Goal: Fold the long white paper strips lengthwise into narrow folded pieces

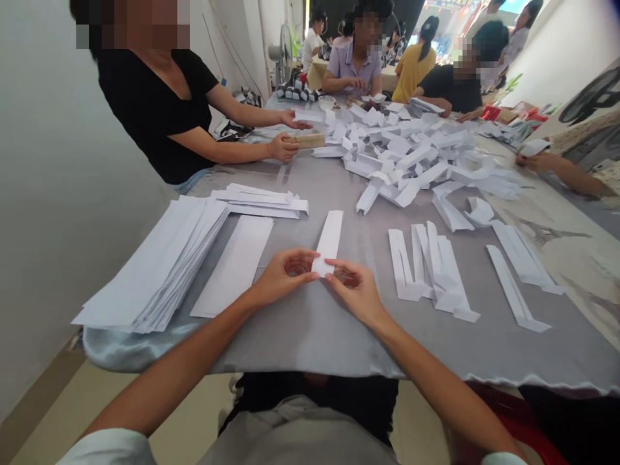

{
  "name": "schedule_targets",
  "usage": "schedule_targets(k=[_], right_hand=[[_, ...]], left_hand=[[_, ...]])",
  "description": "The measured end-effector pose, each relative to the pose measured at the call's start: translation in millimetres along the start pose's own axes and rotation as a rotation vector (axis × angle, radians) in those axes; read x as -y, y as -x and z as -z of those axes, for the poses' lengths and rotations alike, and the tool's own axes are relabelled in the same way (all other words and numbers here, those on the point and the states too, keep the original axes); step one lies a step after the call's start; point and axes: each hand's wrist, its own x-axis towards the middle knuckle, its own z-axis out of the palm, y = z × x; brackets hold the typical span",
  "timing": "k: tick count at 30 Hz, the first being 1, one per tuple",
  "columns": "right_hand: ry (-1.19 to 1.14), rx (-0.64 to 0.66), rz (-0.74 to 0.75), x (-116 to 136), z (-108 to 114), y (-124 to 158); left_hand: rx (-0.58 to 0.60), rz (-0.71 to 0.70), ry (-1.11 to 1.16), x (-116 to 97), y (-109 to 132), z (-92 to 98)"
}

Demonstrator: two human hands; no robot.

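A narrow folded white paper strip (331, 234) points away from me above the grey tablecloth. My left hand (287, 274) pinches its near end from the left, thumb and fingers closed on the edge. From the other side my right hand (354, 287) grips the same near end between thumb and forefinger. Left of my hands lies a flat stack of white paper strips (237, 265), and beyond it a thicker pile of larger white sheets (150, 258). Several folded paper strips (436, 271) rest to the right of my right hand.
A big heap of folded white papers (402, 148) covers the far middle of the table (310, 336). At the left, a person in black (159, 110) holds a wooden block (310, 141). More people sit around the far side, and a sleeved arm reaches in at right.
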Motion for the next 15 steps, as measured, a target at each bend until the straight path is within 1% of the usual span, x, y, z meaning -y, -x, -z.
schedule_targets(k=[3,7,10,13,15], right_hand=[[0.056,-0.016,0.017,-4.7,0.8,3.3],[0.151,-0.047,0.048,-7.6,1.0,3.9],[0.229,-0.052,0.106,-7.6,1.0,4.3],[0.29,-0.059,0.186,-6.8,0.6,5.0],[0.307,-0.078,0.243,-6.5,0.1,5.4]], left_hand=[[-0.04,0.004,-0.08,1.3,1.5,-4.0],[-0.131,-0.044,-0.282,3.2,3.8,-7.7],[-0.161,-0.131,-0.389,1.5,4.7,-8.8],[-0.213,-0.242,-0.439,-0.3,5.4,-9.0],[-0.245,-0.291,-0.468,-0.5,5.9,-9.0]])
